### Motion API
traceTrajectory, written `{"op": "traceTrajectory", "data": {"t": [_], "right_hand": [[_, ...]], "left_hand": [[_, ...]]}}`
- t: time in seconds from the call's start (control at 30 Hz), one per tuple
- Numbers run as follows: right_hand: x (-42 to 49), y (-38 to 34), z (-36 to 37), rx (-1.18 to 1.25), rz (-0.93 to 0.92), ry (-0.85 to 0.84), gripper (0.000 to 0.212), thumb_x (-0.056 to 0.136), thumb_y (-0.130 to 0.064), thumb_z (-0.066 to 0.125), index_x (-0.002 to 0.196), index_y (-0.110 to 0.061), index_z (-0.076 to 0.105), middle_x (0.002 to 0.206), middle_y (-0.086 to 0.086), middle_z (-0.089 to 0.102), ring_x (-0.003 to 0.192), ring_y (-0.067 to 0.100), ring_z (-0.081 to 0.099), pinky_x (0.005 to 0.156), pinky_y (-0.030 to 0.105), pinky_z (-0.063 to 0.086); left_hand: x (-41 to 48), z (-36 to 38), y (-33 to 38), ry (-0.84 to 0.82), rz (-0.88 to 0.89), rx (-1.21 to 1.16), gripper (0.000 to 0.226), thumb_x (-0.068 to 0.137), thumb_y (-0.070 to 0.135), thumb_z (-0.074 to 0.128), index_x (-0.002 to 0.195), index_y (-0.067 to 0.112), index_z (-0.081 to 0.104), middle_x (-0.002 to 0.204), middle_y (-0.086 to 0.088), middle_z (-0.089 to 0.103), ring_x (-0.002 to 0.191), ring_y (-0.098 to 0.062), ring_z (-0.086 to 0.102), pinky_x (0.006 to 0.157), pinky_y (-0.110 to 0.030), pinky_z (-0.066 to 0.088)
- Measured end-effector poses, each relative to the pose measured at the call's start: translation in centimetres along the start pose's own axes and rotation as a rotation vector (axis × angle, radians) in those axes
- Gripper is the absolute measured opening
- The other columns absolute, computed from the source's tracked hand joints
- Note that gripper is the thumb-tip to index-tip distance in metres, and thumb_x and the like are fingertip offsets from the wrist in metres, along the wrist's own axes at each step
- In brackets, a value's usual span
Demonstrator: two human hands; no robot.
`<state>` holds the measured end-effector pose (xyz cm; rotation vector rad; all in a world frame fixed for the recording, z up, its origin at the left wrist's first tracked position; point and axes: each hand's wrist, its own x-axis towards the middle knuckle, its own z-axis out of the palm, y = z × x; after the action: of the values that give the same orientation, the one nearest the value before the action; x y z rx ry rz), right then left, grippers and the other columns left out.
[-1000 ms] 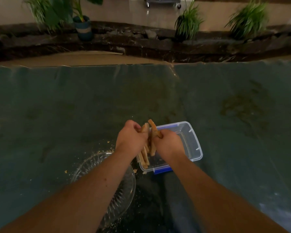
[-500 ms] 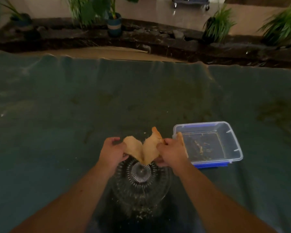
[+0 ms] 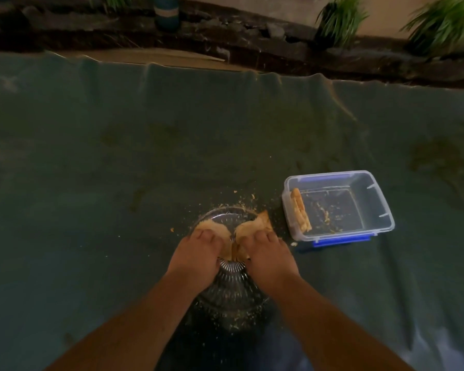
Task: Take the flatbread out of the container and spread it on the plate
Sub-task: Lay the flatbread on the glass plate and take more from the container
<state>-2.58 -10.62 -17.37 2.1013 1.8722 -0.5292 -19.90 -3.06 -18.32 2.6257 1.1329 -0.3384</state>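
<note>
A tan flatbread (image 3: 255, 226) lies partly unfolded on a ribbed clear glass plate (image 3: 233, 298) on the teal cloth. My left hand (image 3: 196, 258) presses its left half and my right hand (image 3: 268, 258) presses its right half, fingers flat on top. A crease runs between the two halves. To the right stands a clear plastic container (image 3: 359, 183) with blue clips. Another piece of flatbread (image 3: 300, 210) leans against the container's left wall, with crumbs on its floor.
A teal cloth (image 3: 118, 170) covers the table. Crumbs (image 3: 241, 203) are scattered around the plate's far rim. Beyond the cloth's far edge run a dark stone border, a blue pot (image 3: 166, 12) and green plants (image 3: 338, 17).
Both hands lifted the folded flatbread out of the container, carried it left over the plate, opened it, and now hold it down on the plate.
</note>
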Motion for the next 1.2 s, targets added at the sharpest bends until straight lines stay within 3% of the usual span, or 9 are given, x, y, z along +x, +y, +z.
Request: {"op": "traceTrajectory", "data": {"t": [0.2,0.33,0.43,0.53,0.67,0.77,0.93,1.07,1.2], "right_hand": [[0.7,0.8,-1.5,0.082,-0.069,-0.029,0.053,0.098,-0.029,0.064,0.146,-0.018,0.045,0.149,0.017,0.049,0.136,0.038,0.046,0.109,0.055,0.044],[0.3,4.6,-4.8,0.229,-0.137,0.339,0.022,0.098,-0.033,0.057,0.116,-0.022,0.064,0.112,0.005,0.066,0.102,0.024,0.063,0.081,0.041,0.057],[1.1,9.5,-7.5,0.469,0.084,0.481,0.005,0.096,-0.034,0.061,0.097,-0.032,0.056,0.087,-0.006,0.061,0.077,0.014,0.061,0.065,0.034,0.053],[3.1,14.2,-8.2,0.813,0.336,0.209,0.016,0.102,-0.042,0.058,0.113,-0.031,0.054,0.096,-0.002,0.066,0.084,0.017,0.065,0.078,0.04,0.056],[4.8,16.4,-7.1,0.905,0.252,-0.131,0.028,0.106,-0.044,0.052,0.109,-0.023,0.071,0.099,0.005,0.076,0.088,0.021,0.073,0.093,0.048,0.06],[5.3,17.1,-5.8,0.87,0.212,-0.138,0.021,0.107,-0.035,0.054,0.116,-0.023,0.069,0.105,0.006,0.075,0.094,0.022,0.072,0.095,0.049,0.059],[5.4,19.2,-4.6,1.148,0.223,-0.178,0.028,0.104,-0.028,0.062,0.132,-0.023,0.064,0.114,0.006,0.074,0.096,0.021,0.074,0.088,0.045,0.064],[5.4,19.9,-4.7,0.975,0.26,-0.129,0.008,0.106,-0.035,0.056,0.103,-0.031,0.062,0.095,-0.005,0.065,0.083,0.012,0.064,0.081,0.035,0.056],[5.4,19.4,-4.3,0.803,0.273,-0.048,0.022,0.106,-0.037,0.054,0.085,-0.032,0.052,0.081,-0.008,0.057,0.069,0.004,0.052,0.073,0.028,0.044]], "left_hand": [[1.0,-0.9,1.6,-0.026,-0.099,0.073,0.041,0.096,0.04,0.056,0.132,0.021,0.057,0.133,-0.006,0.059,0.123,-0.027,0.05,0.102,-0.046,0.047],[3.7,-4.2,4.2,0.063,-0.247,-0.144,0.031,0.086,0.039,0.064,0.112,0.023,0.069,0.115,-0.005,0.069,0.105,-0.028,0.062,0.085,-0.042,0.055],[6.8,-7.0,7.3,0.115,-0.403,-0.441,0.02,0.09,0.044,0.064,0.099,0.028,0.071,0.097,0.0,0.074,0.085,-0.024,0.067,0.071,-0.036,0.056],[9.8,-8.2,10.7,0.121,-0.488,-0.638,0.032,0.094,0.061,0.06,0.085,0.031,0.063,0.082,0.009,0.069,0.074,-0.012,0.063,0.06,-0.032,0.05],[12.4,-8.3,14.1,0.036,-0.527,-0.71,0.043,0.092,0.07,0.058,0.083,0.028,0.061,0.079,0.004,0.067,0.072,-0.014,0.061,0.054,-0.033,0.037],[13.4,-7.6,15.2,-0.02,-0.547,-0.719,0.048,0.091,0.072,0.059,0.092,0.023,0.063,0.082,0.0,0.068,0.076,-0.017,0.063,0.056,-0.033,0.039],[13.7,-6.9,15.9,0.011,-0.614,-0.734,0.047,0.083,0.073,0.069,0.085,0.027,0.057,0.079,0.003,0.068,0.07,-0.013,0.061,0.052,-0.032,0.036],[13.9,-6.7,16.5,0.039,-0.617,-0.627,0.043,0.079,0.059,0.083,0.088,0.028,0.055,0.079,0.004,0.067,0.072,-0.016,0.063,0.055,-0.034,0.045],[14.2,-6.6,17.3,0.065,-0.624,-0.499,0.028,0.087,0.038,0.08,0.096,0.025,0.057,0.083,0.002,0.065,0.073,-0.017,0.064,0.06,-0.036,0.055]]}}
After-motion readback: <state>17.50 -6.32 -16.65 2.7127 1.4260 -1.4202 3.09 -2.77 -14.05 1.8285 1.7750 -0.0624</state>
